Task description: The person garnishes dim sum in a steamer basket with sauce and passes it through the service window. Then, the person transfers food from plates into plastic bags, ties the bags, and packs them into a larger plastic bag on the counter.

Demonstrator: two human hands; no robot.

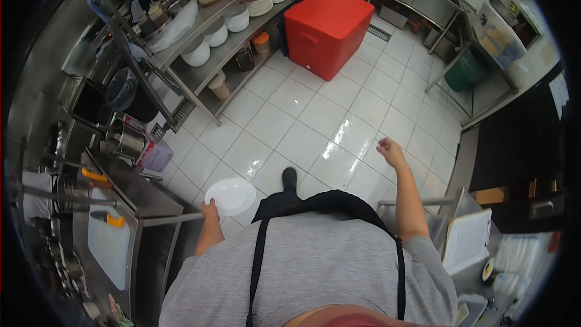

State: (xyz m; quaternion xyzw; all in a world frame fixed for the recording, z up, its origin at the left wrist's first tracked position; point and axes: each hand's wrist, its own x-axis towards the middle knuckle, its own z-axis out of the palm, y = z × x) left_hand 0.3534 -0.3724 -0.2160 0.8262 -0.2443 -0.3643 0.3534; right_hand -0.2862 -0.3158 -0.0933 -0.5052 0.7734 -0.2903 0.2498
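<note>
My left hand (209, 211) grips the edge of a white oval plate (232, 196), held out low on my left side above the tiled floor. The plate's upper face shows nothing on it. Out to my right, my right hand (388, 150) hangs in the air over the floor with its fingers curled in. No object shows in it, and it touches nothing. A black shoe (290, 180) shows below, between the two hands.
A large red cooler box (327, 31) stands on the floor ahead. Left of it, a steel shelf unit (175, 75) bears stacked white bowls (237, 19) and plates (260, 5). A cutting board (109, 245) with orange-handled knives lies at left. At right are a clipboard (467, 241) and a green bin (466, 71).
</note>
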